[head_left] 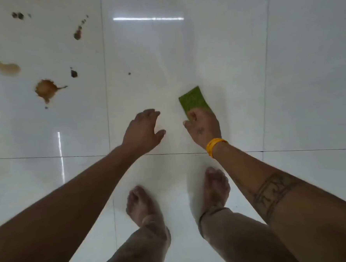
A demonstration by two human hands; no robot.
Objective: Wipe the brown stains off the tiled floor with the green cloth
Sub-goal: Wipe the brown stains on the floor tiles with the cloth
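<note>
Glossy white tiled floor (pixel 203 48), thin dark grout lines, glare streaks. Right hand (pixel 203 127) gripping near end of flat rectangular green cloth (pixel 194 99), coarse-textured, far end sticking out over the middle tile. Left hand (pixel 143 130) released, fingers spread and loosely bent, holding nothing, just beside the right. Brown stains (pixel 46 90) on the far-left tile: irregular tan splashes, small dark specks, well apart from the cloth. Yellow wristband (pixel 214 146) on right wrist. Bare feet (pixel 141 205) on the near tiles.

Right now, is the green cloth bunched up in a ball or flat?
Flat. The green rectangular cloth shows as a smooth rectangle, its near end gripped by the right hand. Whether it touches the white tiled floor cannot be told.
</note>
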